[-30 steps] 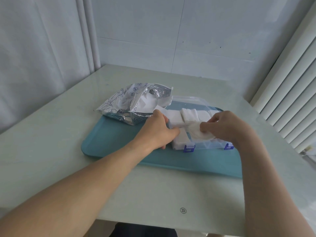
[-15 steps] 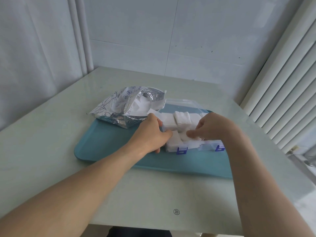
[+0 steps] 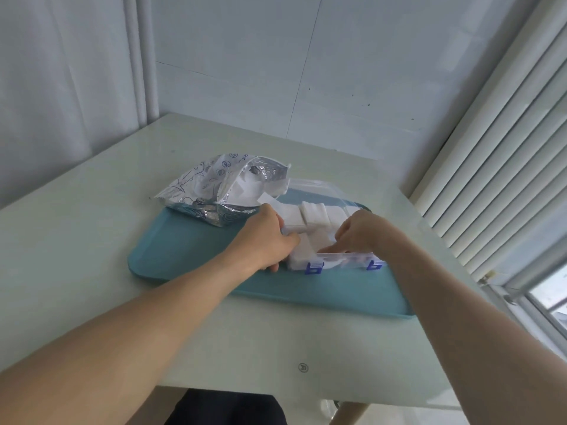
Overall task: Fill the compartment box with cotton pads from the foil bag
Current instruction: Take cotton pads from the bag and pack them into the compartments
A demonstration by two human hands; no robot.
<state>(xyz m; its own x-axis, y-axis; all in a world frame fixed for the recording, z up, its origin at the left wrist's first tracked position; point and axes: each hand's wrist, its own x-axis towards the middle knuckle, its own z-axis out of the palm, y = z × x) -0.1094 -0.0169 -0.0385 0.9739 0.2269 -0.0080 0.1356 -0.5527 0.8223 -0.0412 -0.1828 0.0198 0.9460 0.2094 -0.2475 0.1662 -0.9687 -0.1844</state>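
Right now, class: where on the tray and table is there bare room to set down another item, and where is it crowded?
Bare tray lies left of the left hand, below the foil bag, and in front of the compartment box. The table is open left and near. The tray's far half is crowded: bag, box, right hand.

Bare forearms, no sleeves, dark trousers
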